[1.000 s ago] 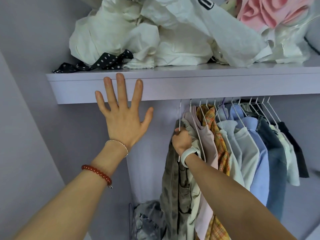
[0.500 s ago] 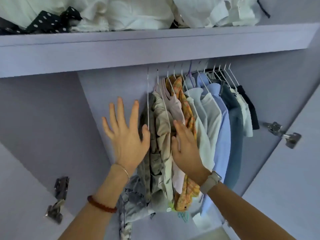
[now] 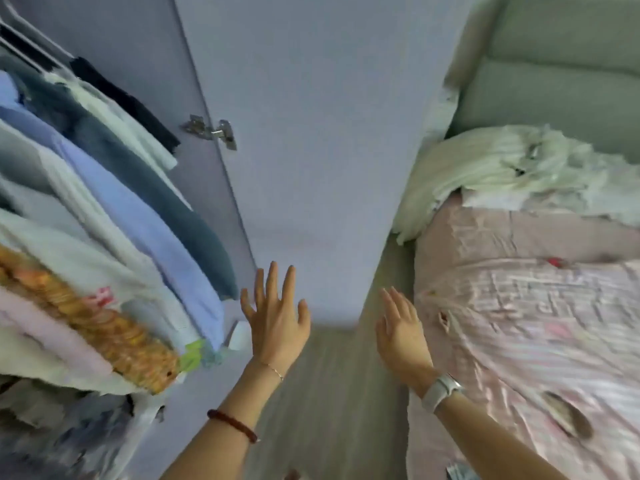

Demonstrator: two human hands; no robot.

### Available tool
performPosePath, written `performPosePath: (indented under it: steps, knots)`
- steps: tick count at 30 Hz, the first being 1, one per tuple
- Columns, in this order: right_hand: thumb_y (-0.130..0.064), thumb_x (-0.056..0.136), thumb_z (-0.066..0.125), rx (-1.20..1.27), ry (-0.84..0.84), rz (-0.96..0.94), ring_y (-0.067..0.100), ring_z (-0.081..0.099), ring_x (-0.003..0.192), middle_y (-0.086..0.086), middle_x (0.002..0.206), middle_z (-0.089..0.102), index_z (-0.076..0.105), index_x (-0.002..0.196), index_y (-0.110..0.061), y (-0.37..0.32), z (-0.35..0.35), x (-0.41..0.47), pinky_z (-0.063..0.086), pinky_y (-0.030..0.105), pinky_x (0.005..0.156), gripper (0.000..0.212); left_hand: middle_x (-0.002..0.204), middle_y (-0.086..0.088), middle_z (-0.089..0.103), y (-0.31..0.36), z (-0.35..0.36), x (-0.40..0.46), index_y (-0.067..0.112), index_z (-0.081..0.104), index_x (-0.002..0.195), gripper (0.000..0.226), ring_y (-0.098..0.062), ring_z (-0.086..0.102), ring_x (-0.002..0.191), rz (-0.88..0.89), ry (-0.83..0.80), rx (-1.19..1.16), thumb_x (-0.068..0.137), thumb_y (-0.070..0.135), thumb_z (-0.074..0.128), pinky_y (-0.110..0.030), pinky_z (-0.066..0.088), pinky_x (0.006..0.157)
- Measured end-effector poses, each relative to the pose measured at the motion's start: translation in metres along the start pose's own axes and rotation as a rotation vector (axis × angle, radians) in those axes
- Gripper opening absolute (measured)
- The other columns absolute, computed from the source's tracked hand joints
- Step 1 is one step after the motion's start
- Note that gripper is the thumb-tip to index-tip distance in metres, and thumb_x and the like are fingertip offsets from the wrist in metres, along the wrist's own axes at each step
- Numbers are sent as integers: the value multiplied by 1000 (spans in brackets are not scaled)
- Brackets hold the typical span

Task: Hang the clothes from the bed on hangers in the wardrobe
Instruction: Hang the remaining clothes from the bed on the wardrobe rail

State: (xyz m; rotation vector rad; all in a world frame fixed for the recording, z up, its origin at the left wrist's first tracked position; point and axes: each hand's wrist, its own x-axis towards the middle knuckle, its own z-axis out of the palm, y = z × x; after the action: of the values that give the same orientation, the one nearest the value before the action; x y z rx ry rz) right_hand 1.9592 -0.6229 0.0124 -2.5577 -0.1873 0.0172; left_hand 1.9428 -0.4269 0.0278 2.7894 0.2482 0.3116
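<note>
Step in hand: going to the bed for another garment, judged from both hands being free and the view facing the bed.
Left hand: the left hand [image 3: 277, 322] is raised with fingers spread and straight, holding nothing; it hangs in front of the open wardrobe door [image 3: 311, 150].
Right hand: the right hand [image 3: 401, 336] is also flat and relaxed, holding nothing, just beside the near edge of the bed [image 3: 519, 323]. The two hands are apart, with floor [image 3: 329, 393] between them.
Task's thing: a rumpled white heap of clothes [image 3: 502, 168] lies on the bed, beyond the right hand and well apart from it, toward the headboard. The picture is blurred, so I cannot tell how many pieces it holds.
Hung clothes: the hanging garments [image 3: 121, 220] fill the space left of the left hand, packed close together.
Hangers: no free hanger shows near either hand.
How to do it well: take one garment off the top of the heap rather than a bundle, gripping at the collar or shoulders so it falls straight.
Next need: a spare hanger has to be found before returning.
Risk: the pink sheet [image 3: 536, 341] looks slippery, so dragging cloth across it may pull other pieces off the edge.
Rail room: a gap may need opening among the hung garments.
</note>
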Motion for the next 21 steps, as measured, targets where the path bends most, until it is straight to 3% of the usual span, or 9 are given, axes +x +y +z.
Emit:
performPosePath:
  steps: [3, 6, 10, 13, 15, 19, 21]
  knots:
    - [-39, 82, 14, -24, 52, 232, 30, 31, 134, 12, 144, 37, 36, 139, -9, 91, -37, -56, 25, 40, 112, 68, 130, -19, 52, 87, 38, -11, 8, 57, 121, 50, -41, 49, 119, 208, -130, -18, 76, 26, 48, -66, 33, 92]
    - [-20, 94, 34, -2, 170, 474, 32, 33, 131, 15, 141, 39, 38, 136, -5, 166, -72, -127, 29, 41, 108, 45, 126, -20, 55, 176, 72, -39, 8, 60, 116, 51, -40, 53, 114, 407, -287, -36, 68, 23, 57, -65, 36, 89]
    - [-12, 95, 38, 54, 251, 779, 31, 32, 130, 15, 142, 37, 36, 136, -4, 250, -101, -236, 29, 37, 106, 42, 134, -19, 47, 279, 119, -101, 7, 57, 120, 44, -39, 47, 121, 614, -483, -104, 77, 14, 62, -62, 33, 95]
    - [-15, 96, 37, 116, 338, 1039, 27, 30, 134, 12, 143, 37, 36, 137, -5, 299, -109, -320, 29, 34, 108, 42, 147, -12, 27, 343, 154, -156, 10, 44, 134, 48, -32, 26, 135, 803, -683, -71, 88, 24, 45, -53, 22, 109]
    - [-16, 96, 36, 154, 380, 1205, 25, 28, 135, 10, 144, 37, 36, 137, -5, 323, -110, -372, 27, 32, 108, 42, 148, -9, 25, 379, 175, -193, 11, 38, 137, 53, -28, 23, 136, 926, -788, -36, 89, 32, 33, -46, 21, 111]
    - [-17, 96, 36, 248, 447, 1489, 27, 29, 134, 11, 143, 37, 35, 137, -5, 367, -103, -466, 29, 37, 108, 43, 148, -7, 24, 432, 212, -267, 16, 28, 142, 51, -25, 28, 133, 1167, -966, 68, 94, 32, 33, -35, 27, 107]
    - [-16, 95, 36, 275, 470, 1604, 28, 31, 133, 12, 143, 38, 35, 137, -4, 389, -98, -504, 29, 39, 109, 44, 154, -5, 12, 447, 233, -301, 21, 19, 146, 53, -22, 18, 138, 1219, -1071, 155, 97, 31, 34, -35, 21, 111]
